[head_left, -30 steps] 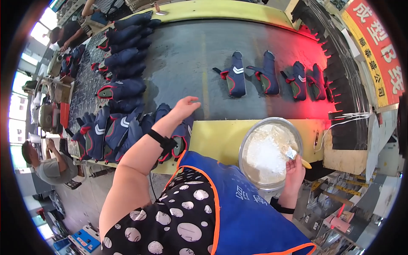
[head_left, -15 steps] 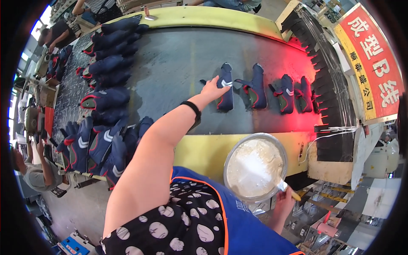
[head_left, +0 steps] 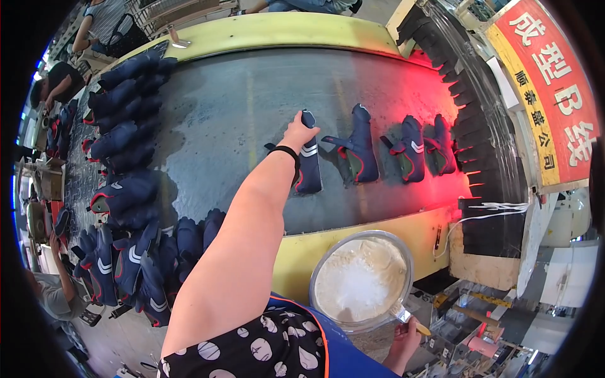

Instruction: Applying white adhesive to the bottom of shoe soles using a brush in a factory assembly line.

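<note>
My left hand [head_left: 299,133] reaches over the belt and is closed around the far end of a navy shoe upper [head_left: 309,169] with white chevrons. My right hand [head_left: 404,343] is down at the lower right, its fingers on the wooden handle of a flat brush [head_left: 404,314]. The brush head lies at the rim of a round metal bowl [head_left: 317,264] filled with pale, creamy paste. To the right of the held upper stand several more: a navy upper with red lining [head_left: 363,154], another with chevrons [head_left: 412,157], and one in red light [head_left: 442,148].
Piles of navy uppers [head_left: 129,148] line the left side of the grey belt [head_left: 217,126]. Yellow rails [head_left: 277,31] edge it. At right, black strips [head_left: 469,113] hang over a red-lit opening beside a red sign [head_left: 554,82]. Other people [head_left: 60,85] work at left.
My left hand has shifted from the upper's middle to its far end. The view has turned, so the belt, bowl and piles appear displaced. My right hand stays at the brush handle.
</note>
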`<state>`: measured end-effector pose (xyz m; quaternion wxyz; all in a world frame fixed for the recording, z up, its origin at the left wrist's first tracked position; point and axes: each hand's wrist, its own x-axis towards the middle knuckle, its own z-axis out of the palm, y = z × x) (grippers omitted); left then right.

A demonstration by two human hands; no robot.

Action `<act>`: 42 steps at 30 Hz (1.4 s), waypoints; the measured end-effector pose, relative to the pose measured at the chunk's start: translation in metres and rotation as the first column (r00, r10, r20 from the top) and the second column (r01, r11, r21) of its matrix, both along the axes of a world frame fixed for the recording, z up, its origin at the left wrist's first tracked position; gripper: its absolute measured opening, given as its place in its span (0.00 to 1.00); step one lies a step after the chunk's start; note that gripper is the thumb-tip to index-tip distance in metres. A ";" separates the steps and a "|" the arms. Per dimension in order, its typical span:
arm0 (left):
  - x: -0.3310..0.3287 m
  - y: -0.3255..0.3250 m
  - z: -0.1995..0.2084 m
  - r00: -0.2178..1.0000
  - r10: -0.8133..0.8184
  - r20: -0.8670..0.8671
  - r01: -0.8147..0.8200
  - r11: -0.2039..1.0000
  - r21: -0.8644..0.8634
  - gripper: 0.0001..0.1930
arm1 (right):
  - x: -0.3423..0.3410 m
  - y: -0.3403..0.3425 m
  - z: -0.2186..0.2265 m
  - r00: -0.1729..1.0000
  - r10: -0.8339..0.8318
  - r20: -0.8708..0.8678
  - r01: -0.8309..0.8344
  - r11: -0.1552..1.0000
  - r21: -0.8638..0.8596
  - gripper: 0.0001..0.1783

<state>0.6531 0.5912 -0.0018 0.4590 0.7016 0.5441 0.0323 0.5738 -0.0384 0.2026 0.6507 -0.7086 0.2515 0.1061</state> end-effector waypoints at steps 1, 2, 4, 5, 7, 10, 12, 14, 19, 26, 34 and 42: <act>0.001 0.000 -0.001 1.000 -0.011 0.022 0.011 1.000 0.008 0.53 | 0.001 0.005 0.001 1.000 -0.014 -0.007 0.014 1.000 -0.009 0.09; 0.003 -0.001 -0.001 1.000 -0.013 0.019 0.013 1.000 0.007 0.53 | 0.003 0.009 0.000 1.000 -0.026 -0.014 0.026 1.000 -0.016 0.09; 0.006 -0.005 0.007 0.999 -0.052 0.003 0.052 0.998 0.045 0.50 | 0.007 0.011 -0.002 1.000 -0.012 -0.014 0.012 1.000 -0.009 0.09; 0.007 -0.006 0.009 0.998 -0.055 0.001 0.055 0.997 0.045 0.50 | 0.008 0.010 -0.004 1.000 0.004 -0.009 -0.004 1.000 0.001 0.09; 0.003 -0.001 0.013 0.997 -0.075 0.000 0.075 0.995 0.072 0.46 | 0.011 0.011 -0.006 1.000 0.025 -0.001 -0.025 1.000 0.015 0.09; 0.003 -0.006 0.029 0.990 -0.119 -0.074 0.123 0.990 0.064 0.39 | 0.011 0.009 -0.009 0.999 0.043 0.014 -0.043 0.999 0.026 0.09; 0.006 -0.030 0.052 0.979 -0.151 -0.136 0.169 0.977 0.130 0.36 | 0.006 0.005 -0.009 0.999 0.031 0.022 -0.032 0.999 0.021 0.09; -0.003 -0.052 0.065 0.966 -0.164 -0.200 0.205 0.958 0.202 0.34 | 0.004 0.002 -0.009 0.999 0.023 0.034 -0.024 1.000 0.016 0.09; -0.029 -0.093 0.071 0.522 -0.450 -0.724 0.840 0.420 0.344 0.27 | 0.004 0.006 -0.009 0.999 0.031 0.013 -0.032 0.999 0.031 0.09; -0.045 -0.121 0.066 0.402 -0.472 -0.785 0.915 0.243 0.322 0.29 | -0.008 0.006 -0.005 0.997 0.051 0.053 -0.054 0.996 0.069 0.09; -0.109 -0.196 0.038 0.417 -0.455 -0.787 0.909 0.188 0.373 0.27 | -0.027 0.003 0.004 0.989 0.084 0.123 -0.095 0.991 0.093 0.10; -0.246 -0.175 0.142 0.770 -0.586 -0.254 0.638 0.711 0.295 0.06 | 0.001 0.034 0.000 0.947 0.275 0.164 -0.302 0.939 0.166 0.10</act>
